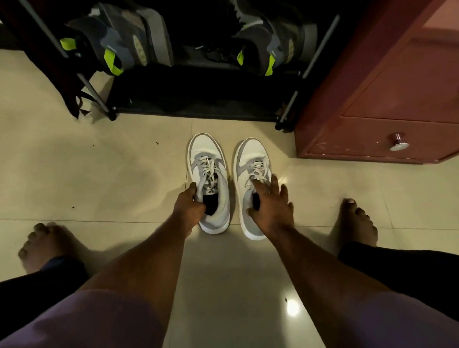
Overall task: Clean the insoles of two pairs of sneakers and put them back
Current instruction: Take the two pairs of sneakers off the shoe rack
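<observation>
Two white and grey sneakers are set side by side on the tiled floor, toes pointed away toward the shoe rack, long axes roughly parallel. Left sneaker is gripped at its collar by the left hand. Right sneaker is covered at its opening by the right hand, fingers spread.

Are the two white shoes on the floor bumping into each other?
Apart. The head view shows a strip of bare floor running between the left shoe and the right shoe along their whole length.
</observation>
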A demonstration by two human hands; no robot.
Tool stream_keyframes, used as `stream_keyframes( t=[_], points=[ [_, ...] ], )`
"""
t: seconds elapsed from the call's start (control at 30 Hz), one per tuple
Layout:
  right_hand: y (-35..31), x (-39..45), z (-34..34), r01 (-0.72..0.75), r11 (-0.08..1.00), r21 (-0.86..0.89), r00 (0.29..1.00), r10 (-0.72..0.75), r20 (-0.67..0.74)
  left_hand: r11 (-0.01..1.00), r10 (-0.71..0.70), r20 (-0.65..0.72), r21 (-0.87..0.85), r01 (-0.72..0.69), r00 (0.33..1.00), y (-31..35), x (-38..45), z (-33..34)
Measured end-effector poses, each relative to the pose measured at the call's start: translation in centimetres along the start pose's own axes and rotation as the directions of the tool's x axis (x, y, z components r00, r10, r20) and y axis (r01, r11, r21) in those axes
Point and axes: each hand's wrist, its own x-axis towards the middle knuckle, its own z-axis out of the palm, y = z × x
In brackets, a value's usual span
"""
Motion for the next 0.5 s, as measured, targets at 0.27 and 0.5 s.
stream_keyframes(
  t=[0.27, 0.5],
  points=[
    [-0.4, -0.4, 0.7, -0.076, 0.993, 0.093, 0.995, 0.069, 0.071, 0.998, 0.008, 0.012, 0.058, -0.009, 1.000, 0.1, 0.2, 0.4],
    [-1.4, 0.9, -6.8, -0.102, 0.975, 0.196, 0.963, 0.147, -0.227, 1.000, 0.005, 0.122, 0.029, -0.009, 0.992, 1.0, 0.1, 1.8]
  ],
)
